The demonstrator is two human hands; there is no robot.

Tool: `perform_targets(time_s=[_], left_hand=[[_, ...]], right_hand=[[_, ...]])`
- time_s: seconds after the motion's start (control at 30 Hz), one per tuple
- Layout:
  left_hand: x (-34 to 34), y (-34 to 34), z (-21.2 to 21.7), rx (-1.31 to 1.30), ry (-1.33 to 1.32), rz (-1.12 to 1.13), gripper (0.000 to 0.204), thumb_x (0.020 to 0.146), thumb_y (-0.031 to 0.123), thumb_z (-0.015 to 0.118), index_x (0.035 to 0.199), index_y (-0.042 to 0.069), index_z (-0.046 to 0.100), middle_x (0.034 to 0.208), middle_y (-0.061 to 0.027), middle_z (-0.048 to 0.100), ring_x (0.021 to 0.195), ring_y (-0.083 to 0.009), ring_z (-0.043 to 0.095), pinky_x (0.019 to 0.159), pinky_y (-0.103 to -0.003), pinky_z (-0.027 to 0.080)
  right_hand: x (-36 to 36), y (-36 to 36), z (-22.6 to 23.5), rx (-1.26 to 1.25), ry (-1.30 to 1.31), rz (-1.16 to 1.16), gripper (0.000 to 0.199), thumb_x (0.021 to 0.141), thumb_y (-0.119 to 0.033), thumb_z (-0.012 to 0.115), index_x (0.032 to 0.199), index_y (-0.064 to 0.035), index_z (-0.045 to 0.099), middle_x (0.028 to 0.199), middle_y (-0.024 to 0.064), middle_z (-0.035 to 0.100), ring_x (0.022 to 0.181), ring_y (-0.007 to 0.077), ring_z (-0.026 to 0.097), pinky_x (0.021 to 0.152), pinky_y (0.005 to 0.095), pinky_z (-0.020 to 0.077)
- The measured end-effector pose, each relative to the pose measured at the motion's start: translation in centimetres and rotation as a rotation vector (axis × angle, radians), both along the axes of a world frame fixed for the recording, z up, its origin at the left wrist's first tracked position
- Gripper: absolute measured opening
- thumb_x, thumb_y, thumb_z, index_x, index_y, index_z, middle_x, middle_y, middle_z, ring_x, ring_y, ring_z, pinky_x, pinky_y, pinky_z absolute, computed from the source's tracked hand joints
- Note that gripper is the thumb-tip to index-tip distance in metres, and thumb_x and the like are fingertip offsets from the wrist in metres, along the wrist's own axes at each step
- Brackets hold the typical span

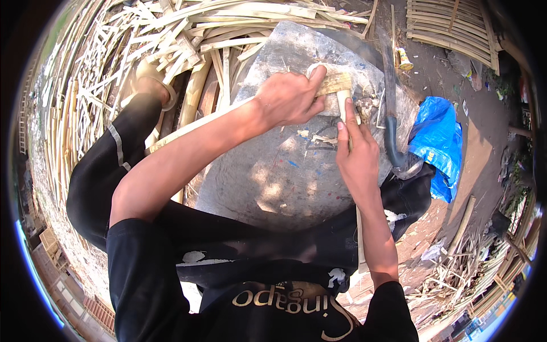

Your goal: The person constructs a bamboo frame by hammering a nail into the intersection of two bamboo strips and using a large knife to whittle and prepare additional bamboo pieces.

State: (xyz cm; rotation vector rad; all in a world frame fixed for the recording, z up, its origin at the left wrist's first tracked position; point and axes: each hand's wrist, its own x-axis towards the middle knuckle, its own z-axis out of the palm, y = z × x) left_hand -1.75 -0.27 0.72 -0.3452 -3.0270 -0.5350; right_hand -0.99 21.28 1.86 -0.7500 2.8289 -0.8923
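My left hand (290, 98) is closed around a flat yellowish bamboo piece (335, 84), its thumb raised along the near side of the piece. My right hand (359, 142) pinches a narrow pale bamboo strip (343, 100) between thumb and extended index finger. The strip's upper end meets the flat piece, and the two lie crosswise. Both hands are over the far part of a grey, stained board (273, 188) that lies before my legs. Wood shavings (319, 138) are scattered on the board below the joined pieces. My fingers partly hide the strip.
Loose bamboo strips (165, 34) heap at the far left around my foot. A long dark tool or bar with a bent blue-grey end (391, 134) lies right of my hands, beside a blue plastic sheet (441, 142). A slatted bamboo panel (450, 28) lies far right.
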Motion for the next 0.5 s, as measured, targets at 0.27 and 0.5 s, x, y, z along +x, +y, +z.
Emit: perform_targets(time_s=[0.27,0.5], left_hand=[[0.8,-0.8,-0.7,0.021,0.032,-0.006,0.044,0.098,0.035,0.054,0.109,-0.008,0.048,0.052,-0.0161,0.06,0.043,-0.0325,0.061,0.041,-0.043,0.05],[-0.2,-0.2,-0.2,0.087,-0.044,-0.003,0.054,0.097,0.037,0.05,0.125,-0.009,0.046,0.058,-0.0158,0.064,0.051,-0.0343,0.066,0.05,-0.045,0.056]], right_hand=[[-0.6,-0.1,1.8,-0.034,-0.111,-0.017,0.047,0.101,-0.019,0.057,0.146,-0.0076,0.052,0.087,0.0226,0.062,0.077,0.0373,0.064,0.073,0.0462,0.0514],[-6.8,8.9,-4.6,0.459,0.082,-0.318,0.053,0.097,-0.031,0.064,0.131,0.0075,0.054,0.113,0.0301,0.061,0.107,0.0464,0.059,0.095,0.0516,0.0449]])
